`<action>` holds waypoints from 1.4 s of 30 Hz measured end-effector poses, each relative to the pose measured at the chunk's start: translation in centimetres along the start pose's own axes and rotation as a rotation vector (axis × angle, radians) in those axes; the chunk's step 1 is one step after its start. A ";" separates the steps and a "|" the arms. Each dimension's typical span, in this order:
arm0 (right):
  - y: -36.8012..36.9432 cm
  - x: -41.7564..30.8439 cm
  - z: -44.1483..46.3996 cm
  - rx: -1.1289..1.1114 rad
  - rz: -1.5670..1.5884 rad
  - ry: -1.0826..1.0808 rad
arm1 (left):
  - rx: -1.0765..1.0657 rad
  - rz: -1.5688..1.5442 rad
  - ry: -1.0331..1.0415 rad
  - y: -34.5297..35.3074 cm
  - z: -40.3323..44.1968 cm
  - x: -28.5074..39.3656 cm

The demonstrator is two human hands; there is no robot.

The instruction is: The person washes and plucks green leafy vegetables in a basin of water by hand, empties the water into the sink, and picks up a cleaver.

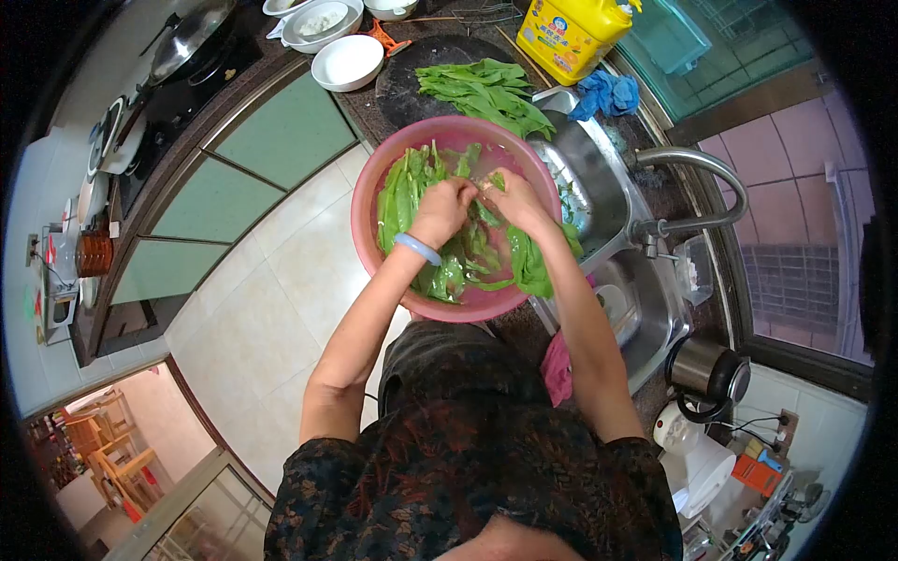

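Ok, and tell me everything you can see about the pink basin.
The basin is round, wide and pink, apparently plastic, with a smooth, thick rim. It holds green leaves in what looks like water, and some leaves hang over its right side. It sits in front of the person, beside the metal sink. The left hand and right hand are over its interior. Its underside is hidden.

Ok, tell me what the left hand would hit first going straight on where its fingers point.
The left hand would probably meet the right hand first, close by over the pink tub, though depth is unclear.
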State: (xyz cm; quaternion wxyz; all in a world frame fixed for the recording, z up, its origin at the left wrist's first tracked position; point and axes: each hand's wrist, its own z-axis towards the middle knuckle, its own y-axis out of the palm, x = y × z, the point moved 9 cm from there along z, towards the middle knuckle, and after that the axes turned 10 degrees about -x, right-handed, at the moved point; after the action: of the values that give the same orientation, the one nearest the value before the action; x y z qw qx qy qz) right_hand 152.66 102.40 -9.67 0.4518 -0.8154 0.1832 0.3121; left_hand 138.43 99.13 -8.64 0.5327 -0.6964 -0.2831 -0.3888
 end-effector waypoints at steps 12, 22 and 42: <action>-1.8 -5.2 -4.1 -0.058 0.118 -0.249 | -0.080 -0.381 0.018 -2.0 -0.7 2.8; -1.5 -4.6 -4.8 -0.115 0.127 -0.251 | -0.196 -0.236 -0.005 -1.4 -1.6 3.0; -2.4 -7.5 -9.8 0.524 0.131 -0.450 | -0.471 -1.530 -0.537 8.2 -5.5 -0.9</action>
State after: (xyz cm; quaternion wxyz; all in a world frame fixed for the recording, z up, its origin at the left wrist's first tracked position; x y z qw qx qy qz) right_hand 151.90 95.41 0.74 0.6538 -0.5690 0.2050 0.4548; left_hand 143.20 91.62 -12.97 -0.1220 -0.4745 -0.7053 -0.5124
